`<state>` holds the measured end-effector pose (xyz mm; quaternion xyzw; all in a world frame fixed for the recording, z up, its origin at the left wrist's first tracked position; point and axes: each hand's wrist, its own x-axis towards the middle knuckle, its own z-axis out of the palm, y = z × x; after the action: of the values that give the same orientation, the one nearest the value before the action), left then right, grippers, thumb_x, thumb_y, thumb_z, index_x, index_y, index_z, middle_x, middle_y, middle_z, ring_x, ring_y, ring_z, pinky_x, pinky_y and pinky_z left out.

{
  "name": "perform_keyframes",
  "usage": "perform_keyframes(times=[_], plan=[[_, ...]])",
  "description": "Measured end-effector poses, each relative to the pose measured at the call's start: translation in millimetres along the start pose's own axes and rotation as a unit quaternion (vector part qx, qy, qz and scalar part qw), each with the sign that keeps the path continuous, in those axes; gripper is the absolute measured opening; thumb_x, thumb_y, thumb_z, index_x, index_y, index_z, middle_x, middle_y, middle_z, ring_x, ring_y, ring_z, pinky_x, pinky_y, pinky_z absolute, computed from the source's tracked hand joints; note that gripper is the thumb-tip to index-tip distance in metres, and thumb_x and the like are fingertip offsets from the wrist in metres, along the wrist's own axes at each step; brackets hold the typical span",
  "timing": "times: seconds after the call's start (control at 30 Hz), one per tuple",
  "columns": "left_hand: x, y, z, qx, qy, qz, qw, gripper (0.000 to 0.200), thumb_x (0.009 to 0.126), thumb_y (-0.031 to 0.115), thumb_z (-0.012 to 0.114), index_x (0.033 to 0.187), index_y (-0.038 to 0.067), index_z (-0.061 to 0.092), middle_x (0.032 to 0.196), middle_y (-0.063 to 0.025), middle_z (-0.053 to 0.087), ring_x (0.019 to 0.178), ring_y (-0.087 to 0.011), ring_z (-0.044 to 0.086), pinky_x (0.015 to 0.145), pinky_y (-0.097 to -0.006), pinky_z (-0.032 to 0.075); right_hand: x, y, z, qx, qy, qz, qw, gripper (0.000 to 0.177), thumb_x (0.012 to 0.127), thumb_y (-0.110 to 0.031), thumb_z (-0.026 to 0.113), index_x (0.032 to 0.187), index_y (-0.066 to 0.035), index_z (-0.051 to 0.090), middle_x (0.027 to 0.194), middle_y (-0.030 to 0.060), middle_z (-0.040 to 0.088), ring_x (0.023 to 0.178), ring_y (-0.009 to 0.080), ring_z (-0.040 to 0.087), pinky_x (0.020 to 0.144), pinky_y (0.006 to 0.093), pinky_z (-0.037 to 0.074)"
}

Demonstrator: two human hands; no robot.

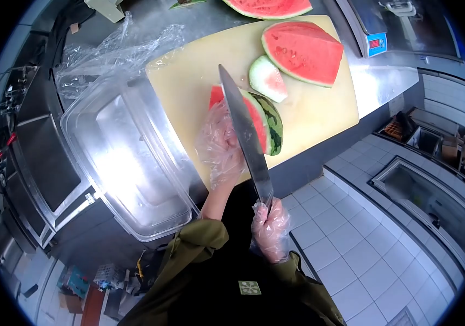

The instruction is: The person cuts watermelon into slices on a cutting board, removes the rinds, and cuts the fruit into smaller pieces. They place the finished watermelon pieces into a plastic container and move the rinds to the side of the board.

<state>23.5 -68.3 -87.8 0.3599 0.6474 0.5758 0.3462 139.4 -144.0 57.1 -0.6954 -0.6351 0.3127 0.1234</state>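
Note:
My right hand (273,231), in a clear plastic glove, is closed round the handle of a long kitchen knife (246,127). The blade points away from me and crosses over a watermelon piece (255,114) with striped green rind on its right side. My left hand (221,136), also gloved, has its fingers curled against the left side of that piece, steadying it on the cream cutting board (183,70). Just beyond it lies a pale rind end (266,77) with a little pink flesh. A large watermelon wedge (303,51) rests at the board's far right.
Left of the board stands a clear plastic container (129,157), with crumpled plastic film (113,51) behind it. Another watermelon piece (267,6) lies past the board's far edge. A scale (372,43) with a blue-framed display sits at the right.

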Motion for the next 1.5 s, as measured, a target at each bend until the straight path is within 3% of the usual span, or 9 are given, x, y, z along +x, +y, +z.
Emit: perform_keyframes(times=[0.3, 0.47, 0.63, 0.83, 0.97, 1.17, 1.27, 1.4, 1.5], plan=[[1.6, -14.5, 4.1, 0.008, -0.017, -0.009, 1.0, 0.028, 0.101, 0.022, 0.042, 0.123, 0.009, 0.053, 0.131, -0.0126, 0.053, 0.12, -0.03, 0.054, 0.101, -0.0411, 0.045, 2.5, -8.0, 6.3, 0.027, 0.013, 0.057, 0.998, 0.026, 0.087, -0.019, 0.062, 0.102, 0.0, 0.056, 0.079, 0.0216, 0.061, 0.072, 0.0421, 0.06, 0.064, 0.0478, 0.047], [28.3, 31.6, 2.6, 0.046, 0.06, 0.143, 0.987, 0.026, 0.097, 0.011, 0.049, 0.122, 0.01, 0.054, 0.133, -0.0121, 0.051, 0.125, -0.0318, 0.052, 0.099, -0.0407, 0.048, 13.9, -15.0, 13.6, 0.037, 0.03, 0.073, 0.996, 0.026, 0.088, -0.023, 0.062, 0.103, -0.001, 0.057, 0.078, 0.0203, 0.061, 0.071, 0.0409, 0.061, 0.063, 0.0463, 0.048], [26.0, 24.3, 5.1, -0.049, 0.054, 0.125, 0.99, 0.031, 0.094, 0.001, 0.05, 0.124, 0.01, 0.053, 0.138, -0.0123, 0.044, 0.127, -0.0343, 0.049, 0.098, -0.0389, 0.049, 19.3, -10.8, 10.9, 0.012, -0.006, 0.095, 0.995, 0.026, 0.095, -0.028, 0.051, 0.096, -0.002, 0.054, 0.073, 0.0221, 0.058, 0.069, 0.0433, 0.058, 0.061, 0.0466, 0.045], [31.0, 26.1, 2.4, 0.061, 0.064, 0.192, 0.977, 0.028, 0.097, 0.007, 0.048, 0.124, 0.01, 0.053, 0.138, -0.0119, 0.043, 0.128, -0.034, 0.048, 0.097, -0.0389, 0.05, 57.9, -22.1, 9.5, -0.109, -0.022, 0.165, 0.98, 0.028, 0.097, -0.028, 0.046, 0.094, -0.001, 0.052, 0.072, 0.0285, 0.06, 0.07, 0.0499, 0.058, 0.06, 0.0572, 0.043], [32.8, 28.2, 6.2, 0.035, 0.079, 0.202, 0.976, 0.027, 0.099, 0.011, 0.045, 0.125, 0.011, 0.054, 0.137, -0.0118, 0.044, 0.126, -0.0337, 0.05, 0.094, -0.038, 0.052, 88.2, 12.4, 3.6, -0.055, -0.023, 0.094, 0.994, 0.033, 0.098, -0.029, 0.041, 0.094, 0.0, 0.058, 0.074, 0.0265, 0.061, 0.072, 0.0488, 0.058, 0.065, 0.0525, 0.046], [28.3, 32.4, 7.7, -0.022, 0.077, 0.141, 0.987, 0.027, 0.101, 0.018, 0.045, 0.124, 0.01, 0.056, 0.14, -0.0132, 0.044, 0.123, -0.0302, 0.052, 0.092, -0.036, 0.053, 111.9, 53.8, -0.2, -0.052, -0.1, 0.044, 0.993, 0.038, 0.1, -0.032, 0.036, 0.097, -0.004, 0.062, 0.073, 0.0238, 0.06, 0.071, 0.0461, 0.058, 0.065, 0.0479, 0.046], [24.4, 39.2, 7.2, -0.103, 0.069, 0.035, 0.992, 0.03, 0.1, 0.028, 0.047, 0.112, 0.001, 0.051, 0.14, -0.0235, 0.042, 0.133, -0.0352, 0.041, 0.107, -0.0447, 0.038, 125.1, 54.8, -9.6, 0.02, -0.112, 0.056, 0.992, 0.041, 0.098, -0.032, 0.041, 0.086, 0.001, 0.064, 0.079, 0.0298, 0.06, 0.08, 0.0517, 0.056, 0.068, 0.0537, 0.045], [25.6, 40.8, 11.1, -0.128, 0.092, 0.039, 0.987, 0.031, 0.099, 0.027, 0.047, 0.112, -0.001, 0.051, 0.14, -0.0243, 0.042, 0.134, -0.0351, 0.04, 0.109, -0.0441, 0.037, 148.0, 53.3, -44.2, 0.197, -0.228, 0.161, 0.94, 0.048, 0.102, -0.046, 0.039, 0.081, -0.005, 0.055, 0.06, 0.0014, 0.046, 0.053, 0.0118, 0.042, 0.049, 0.0281, 0.034], [28.2, 36.3, 11.2, -0.093, 0.115, 0.056, 0.987, 0.039, 0.097, 0.031, 0.05, 0.116, -0.003, 0.05, 0.14, -0.0236, 0.043, 0.131, -0.0331, 0.043, 0.109, -0.0429, 0.037, 166.4, 66.0, -52.8, 0.266, -0.231, 0.154, 0.923, 0.046, 0.102, -0.044, 0.04, 0.083, -0.006, 0.056, 0.062, -0.0007, 0.046, 0.053, 0.0095, 0.041, 0.049, 0.0256, 0.032]])
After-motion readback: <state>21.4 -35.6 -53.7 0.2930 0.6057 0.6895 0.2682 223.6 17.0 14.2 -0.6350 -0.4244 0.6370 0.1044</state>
